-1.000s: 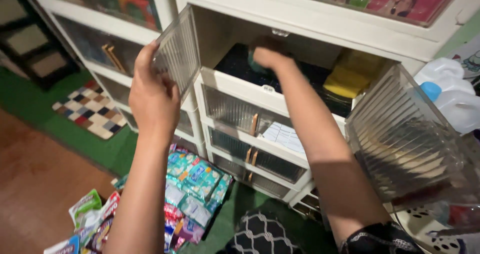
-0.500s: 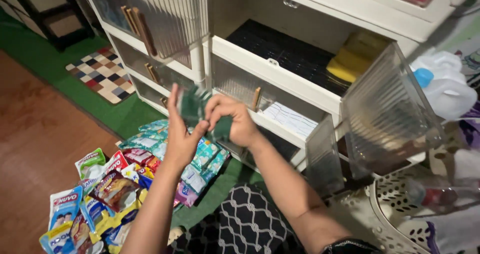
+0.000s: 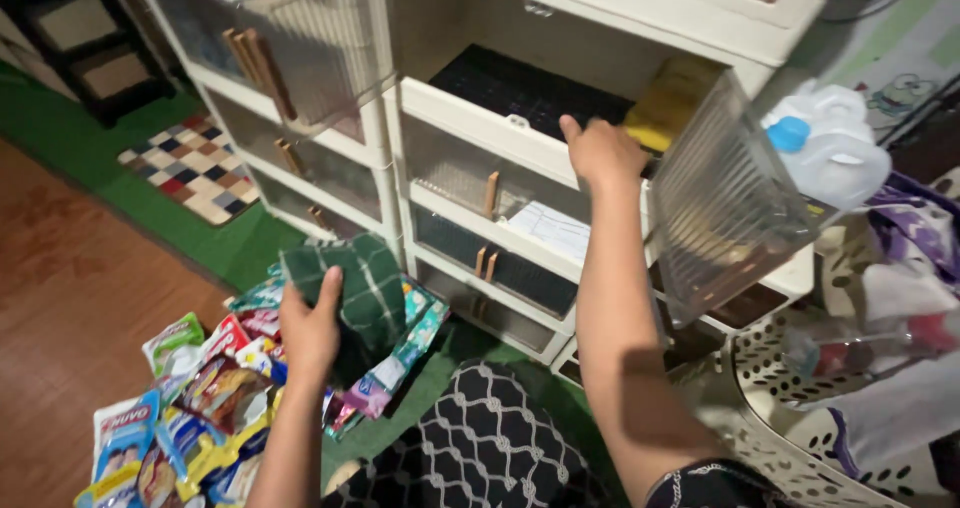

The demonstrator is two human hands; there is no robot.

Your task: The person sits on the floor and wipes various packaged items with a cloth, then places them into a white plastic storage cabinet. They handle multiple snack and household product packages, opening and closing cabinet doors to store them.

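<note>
The left hand (image 3: 308,330) pinches a green checked cloth (image 3: 352,293) low over a heap of bright sachets (image 3: 190,408) on green carpet (image 3: 240,253) beside wood floor. The right hand (image 3: 600,153), fingers spread, rests on the open cabinet compartment's front edge (image 3: 500,128), near a yellow pack (image 3: 672,103) and ribbed clear door (image 3: 725,203).

Dim warm indoor light, dark shelf recesses, soft motion blur, wide-angle edge distortion

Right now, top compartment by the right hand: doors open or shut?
Open. Both ribbed clear doors are swung outward, exposing the dark shelf liner and a yellow item. The right hand rests on the compartment's front edge.
</note>
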